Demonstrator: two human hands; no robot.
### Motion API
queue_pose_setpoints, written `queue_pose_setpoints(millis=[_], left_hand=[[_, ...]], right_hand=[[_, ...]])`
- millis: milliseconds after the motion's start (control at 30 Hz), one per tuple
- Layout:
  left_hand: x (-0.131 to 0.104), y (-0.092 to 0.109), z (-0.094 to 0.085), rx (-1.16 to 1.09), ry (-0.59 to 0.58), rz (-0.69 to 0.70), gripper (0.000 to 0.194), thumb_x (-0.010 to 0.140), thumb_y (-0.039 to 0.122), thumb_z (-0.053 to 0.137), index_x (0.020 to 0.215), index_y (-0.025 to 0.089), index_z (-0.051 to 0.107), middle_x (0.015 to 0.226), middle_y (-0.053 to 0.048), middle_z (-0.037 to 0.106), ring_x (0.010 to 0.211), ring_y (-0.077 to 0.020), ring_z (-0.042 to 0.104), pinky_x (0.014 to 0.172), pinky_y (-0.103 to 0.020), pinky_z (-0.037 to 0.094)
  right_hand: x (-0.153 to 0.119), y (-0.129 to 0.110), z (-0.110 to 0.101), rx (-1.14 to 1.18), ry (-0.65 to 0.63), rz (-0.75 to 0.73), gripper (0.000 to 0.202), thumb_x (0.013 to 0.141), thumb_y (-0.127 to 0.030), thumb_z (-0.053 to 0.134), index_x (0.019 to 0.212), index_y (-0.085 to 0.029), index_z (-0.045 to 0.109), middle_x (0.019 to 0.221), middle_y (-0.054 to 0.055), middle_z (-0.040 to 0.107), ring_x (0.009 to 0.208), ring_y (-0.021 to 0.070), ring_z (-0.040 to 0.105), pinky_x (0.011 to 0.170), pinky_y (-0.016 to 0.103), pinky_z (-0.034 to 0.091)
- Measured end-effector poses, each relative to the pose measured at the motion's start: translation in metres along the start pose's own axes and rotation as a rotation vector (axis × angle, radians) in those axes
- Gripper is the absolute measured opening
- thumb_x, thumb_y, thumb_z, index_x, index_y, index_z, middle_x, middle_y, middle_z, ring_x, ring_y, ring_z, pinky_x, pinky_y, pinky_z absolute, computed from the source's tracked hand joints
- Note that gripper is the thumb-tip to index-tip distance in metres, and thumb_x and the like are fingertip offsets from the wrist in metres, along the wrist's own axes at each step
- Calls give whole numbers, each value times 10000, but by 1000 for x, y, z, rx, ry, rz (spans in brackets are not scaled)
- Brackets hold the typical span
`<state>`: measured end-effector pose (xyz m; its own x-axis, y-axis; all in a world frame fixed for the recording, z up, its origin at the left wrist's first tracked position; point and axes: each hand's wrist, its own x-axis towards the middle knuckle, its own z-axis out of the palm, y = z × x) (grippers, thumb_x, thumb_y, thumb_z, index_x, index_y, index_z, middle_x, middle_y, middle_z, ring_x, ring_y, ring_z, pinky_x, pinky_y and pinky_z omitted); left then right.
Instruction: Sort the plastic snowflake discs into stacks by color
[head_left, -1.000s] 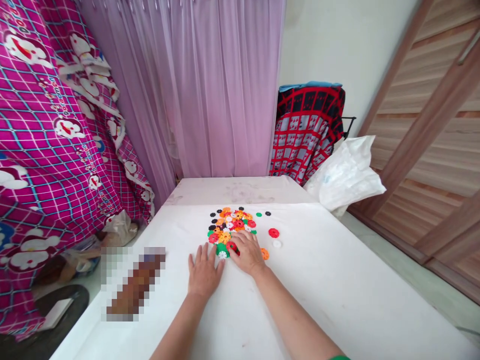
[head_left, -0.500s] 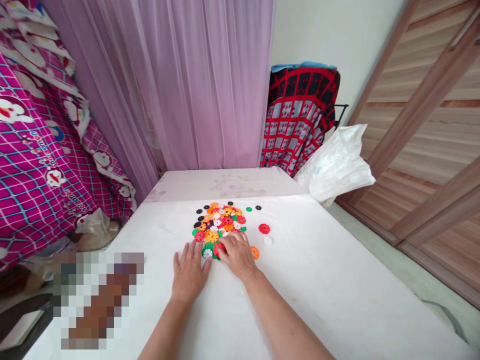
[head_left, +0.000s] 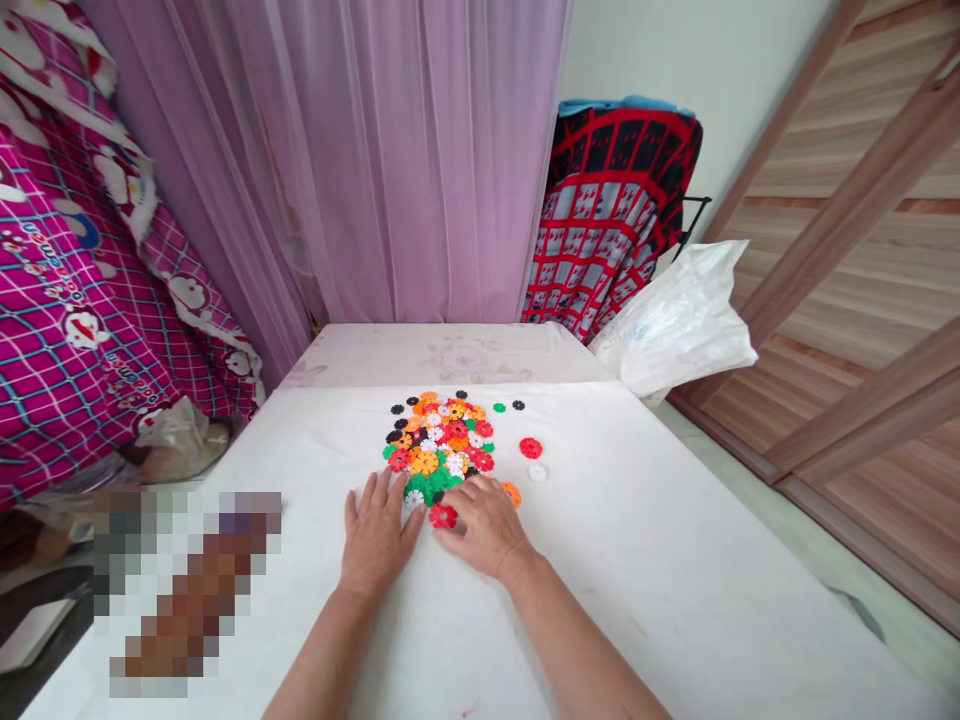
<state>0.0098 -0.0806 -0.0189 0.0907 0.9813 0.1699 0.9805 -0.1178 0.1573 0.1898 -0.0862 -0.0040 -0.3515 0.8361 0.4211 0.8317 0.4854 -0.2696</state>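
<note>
A heap of small flower-shaped discs in several colours (head_left: 439, 435) lies on the white-covered table (head_left: 600, 580). My left hand (head_left: 377, 525) rests flat at the near left edge of the heap, fingers spread, beside a white disc (head_left: 414, 499). My right hand (head_left: 484, 525) is curved over the near right edge, with its fingers bent. Next to its thumb and fingertips is a red disc (head_left: 442, 516); whether they grip it is unclear. An orange disc (head_left: 511, 494) shows just beyond that hand.
Right of the heap lie another red disc (head_left: 530, 448), a white one (head_left: 538, 472), a green one (head_left: 499, 408) and a black one (head_left: 518, 405). A white plastic bag (head_left: 675, 325) hangs at the table's far right corner. Purple curtains (head_left: 405, 160) stand behind.
My right hand has drawn slightly nearer to me and opened a little. The red disc by its fingers now lies closer to me, apart from the green discs. The view has shifted slightly.
</note>
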Motion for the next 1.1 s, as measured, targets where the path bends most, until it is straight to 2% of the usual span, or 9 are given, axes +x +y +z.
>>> queue_pose_setpoints(millis=[200,433,533,633,700,800,900,1100], left_hand=[[1,-1,0,-19,10,8,518,914,436,408,1375,211,481,1500,-117,414,1395,-298,341,1127,-569,236],[0,-3,1,-23,11,14,521,914,436,407,1379,212,477,1501,-120,411,1395,-300,337,1125,-572,235],[0,-3,0,-15,3,19,516,916,430,409,1377,210,482,1502,-120,410,1398,-303,334,1126,-573,236],[1,-2,-1,-12,10,25,504,918,426,403,1367,214,494,1496,-120,418,1396,-300,338,1126,-573,236],[1,-2,-1,-10,17,25,500,919,421,399,1365,217,495,1488,-122,430,1391,-298,345,1124,-574,238],[1,-2,-1,-4,8,12,497,917,415,402,1363,218,497,1488,-119,430,1389,-297,349,1124,-578,234],[1,-3,-1,-4,0,9,499,915,423,400,1360,219,500,1496,-112,420,1394,-293,342,1130,-575,226],[1,-4,-1,1,0,13,500,916,427,393,1360,223,497,1491,-113,427,1391,-293,339,1124,-575,233]], right_hand=[[1,-7,8,-82,-40,48,93,773,-313,640,815,-233,618,834,21,651,842,199,540,760,325,363],[1,-5,14,-69,66,36,101,773,-274,638,857,-222,613,799,25,657,797,198,557,736,316,377],[2,21,5,-5,175,115,200,777,-289,638,965,-221,620,894,33,686,838,194,577,777,307,394],[3,68,-14,-36,271,326,210,798,-312,607,981,-213,632,925,45,698,818,190,587,782,307,406],[2,101,-27,-104,289,465,189,807,-328,582,935,-207,651,897,54,697,817,199,590,766,311,410],[2,134,-39,-159,277,527,204,808,-353,568,915,-216,675,892,51,698,798,198,592,741,307,412],[3,142,-39,-189,233,525,191,808,-334,574,912,-223,691,896,47,700,814,195,594,750,300,407],[4,137,-33,-240,108,482,167,828,-322,597,909,-223,705,920,47,704,845,194,589,754,293,380]])
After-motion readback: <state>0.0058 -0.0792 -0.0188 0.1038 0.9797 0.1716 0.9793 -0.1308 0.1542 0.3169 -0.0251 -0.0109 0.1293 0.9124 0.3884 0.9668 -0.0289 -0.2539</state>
